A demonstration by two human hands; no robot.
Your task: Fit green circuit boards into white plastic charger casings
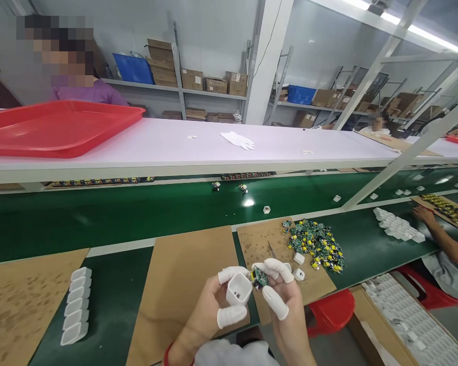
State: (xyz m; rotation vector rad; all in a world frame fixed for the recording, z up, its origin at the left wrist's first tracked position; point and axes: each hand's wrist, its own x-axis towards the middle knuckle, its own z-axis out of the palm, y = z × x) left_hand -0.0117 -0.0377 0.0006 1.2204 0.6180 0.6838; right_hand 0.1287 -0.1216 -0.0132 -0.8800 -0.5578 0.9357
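My left hand [213,307], with white finger cots on its fingertips, grips a white plastic charger housing [238,288]. The housing's open end faces me, and slots show at its bottom. Beside it, my right hand [284,300], also in finger cots, pinches a small green circuit board [260,277] with a yellow part. Board and housing are close together, the board outside the opening. Past my right hand, more white housings [298,258] lie on the cardboard near a heap of circuit boards [318,244]. A thin dark tool [272,249] lies there too.
A row of white housings [76,305] stands on the left. Behind the cardboard [191,254] runs a green conveyor belt [168,208] with scattered parts. Above it, a shelf [168,147] holds a red tray [64,127] and white glove [238,140]. A co-worker's arm [438,231] is at right.
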